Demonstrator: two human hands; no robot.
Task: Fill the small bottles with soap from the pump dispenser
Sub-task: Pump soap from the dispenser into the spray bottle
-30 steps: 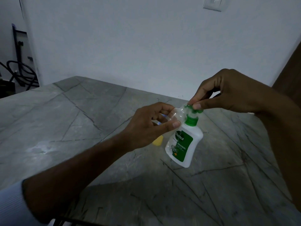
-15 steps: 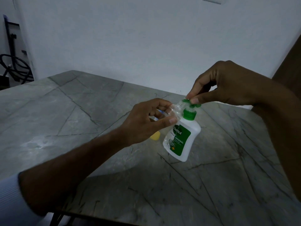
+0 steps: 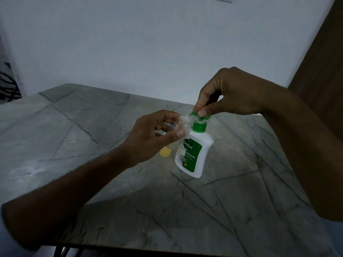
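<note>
A white soap dispenser (image 3: 194,154) with a green label and green pump head stands tilted on the grey stone table (image 3: 92,130). My right hand (image 3: 228,93) pinches the green pump head (image 3: 199,115) between thumb and fingers. My left hand (image 3: 154,136) grips a small clear bottle (image 3: 181,125), held sideways with its open neck right at the pump spout. A small yellow cap (image 3: 165,152) lies on the table under my left hand, partly hidden.
A white wall rises behind the table's far edge. A brown wooden panel (image 3: 319,62) stands at the right. Dark metal objects (image 3: 7,86) sit at the far left. The table's near edge runs along the bottom of the view.
The view has shifted slightly; both hands and the dispenser keep the same grip and pose, with the small bottle's neck still at the spout.
</note>
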